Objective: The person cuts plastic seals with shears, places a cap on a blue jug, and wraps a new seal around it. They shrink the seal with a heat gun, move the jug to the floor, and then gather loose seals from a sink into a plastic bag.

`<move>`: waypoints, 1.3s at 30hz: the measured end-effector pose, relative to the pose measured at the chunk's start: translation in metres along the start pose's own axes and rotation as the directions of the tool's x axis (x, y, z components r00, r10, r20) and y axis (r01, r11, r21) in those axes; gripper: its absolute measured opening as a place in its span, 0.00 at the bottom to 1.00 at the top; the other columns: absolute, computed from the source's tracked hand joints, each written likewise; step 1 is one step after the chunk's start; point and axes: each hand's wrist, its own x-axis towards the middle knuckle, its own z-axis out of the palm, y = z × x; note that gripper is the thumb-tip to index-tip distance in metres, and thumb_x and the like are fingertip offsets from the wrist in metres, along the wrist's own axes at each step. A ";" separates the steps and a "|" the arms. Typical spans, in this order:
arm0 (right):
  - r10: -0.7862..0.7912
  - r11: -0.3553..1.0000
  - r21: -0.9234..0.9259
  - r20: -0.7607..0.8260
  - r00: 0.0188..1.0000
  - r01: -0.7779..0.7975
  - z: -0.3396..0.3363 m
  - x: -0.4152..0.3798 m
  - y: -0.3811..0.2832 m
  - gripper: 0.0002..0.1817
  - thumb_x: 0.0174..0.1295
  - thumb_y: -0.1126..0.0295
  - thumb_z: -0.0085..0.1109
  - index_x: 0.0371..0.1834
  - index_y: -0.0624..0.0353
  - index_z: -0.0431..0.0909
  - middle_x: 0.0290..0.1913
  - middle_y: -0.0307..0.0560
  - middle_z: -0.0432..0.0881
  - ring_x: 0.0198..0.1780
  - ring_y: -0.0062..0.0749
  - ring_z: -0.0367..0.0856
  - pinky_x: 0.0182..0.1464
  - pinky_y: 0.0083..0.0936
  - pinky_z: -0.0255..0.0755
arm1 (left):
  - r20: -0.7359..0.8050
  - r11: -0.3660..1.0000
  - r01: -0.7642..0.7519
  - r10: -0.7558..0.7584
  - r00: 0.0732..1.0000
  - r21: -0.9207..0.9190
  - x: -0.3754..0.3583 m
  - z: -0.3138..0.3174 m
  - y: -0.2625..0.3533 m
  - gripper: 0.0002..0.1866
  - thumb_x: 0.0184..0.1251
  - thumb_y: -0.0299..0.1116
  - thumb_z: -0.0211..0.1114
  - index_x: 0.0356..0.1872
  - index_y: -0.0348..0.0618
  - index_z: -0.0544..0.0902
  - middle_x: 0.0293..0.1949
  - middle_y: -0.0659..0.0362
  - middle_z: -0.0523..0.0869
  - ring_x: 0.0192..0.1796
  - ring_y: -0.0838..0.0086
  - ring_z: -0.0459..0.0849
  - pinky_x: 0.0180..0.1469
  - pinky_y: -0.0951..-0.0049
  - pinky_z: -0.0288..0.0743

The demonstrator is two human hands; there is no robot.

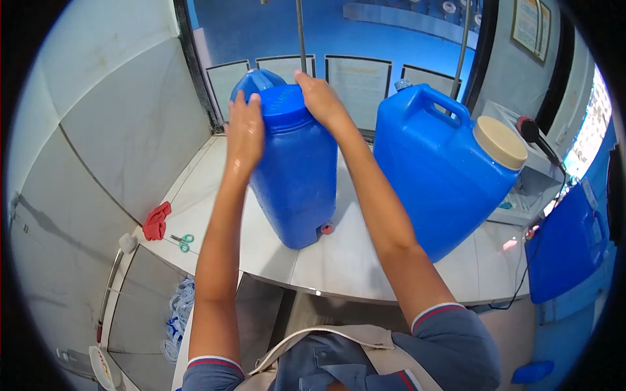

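Observation:
A tall blue water jug (pixel 293 176) stands upright on the tiled counter, its wide blue cap (pixel 283 106) facing me. My left hand (pixel 245 133) is against the cap's left side, fingers pointing up along it. From the right, my right hand (pixel 321 99) grips the cap's far right edge; some of its fingertips are hidden behind it. The jug's handle (pixel 263 79) shows just beyond the cap. Low on the jug's front is a small red spigot (pixel 326 229).
Right of it stands a second blue jug (pixel 437 169) with a beige cap (pixel 501 142). A red cloth (pixel 156 221) and green-handled scissors (pixel 185 241) lie at the left. A microphone (pixel 529 130), a white shelf unit (pixel 531 186) and another blue container (pixel 566 244) are at the right.

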 end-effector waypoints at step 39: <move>-0.081 0.942 -0.316 -0.545 0.834 -0.115 -0.349 -0.164 0.036 0.18 0.61 0.60 0.45 0.41 0.60 0.81 0.36 0.52 0.83 0.39 0.38 0.81 0.44 0.30 0.71 | 0.365 0.709 -0.540 0.701 0.613 -0.454 -0.124 0.140 0.282 0.30 0.61 0.56 0.55 0.49 0.37 0.80 0.57 0.43 0.73 0.59 0.51 0.71 0.60 0.60 0.64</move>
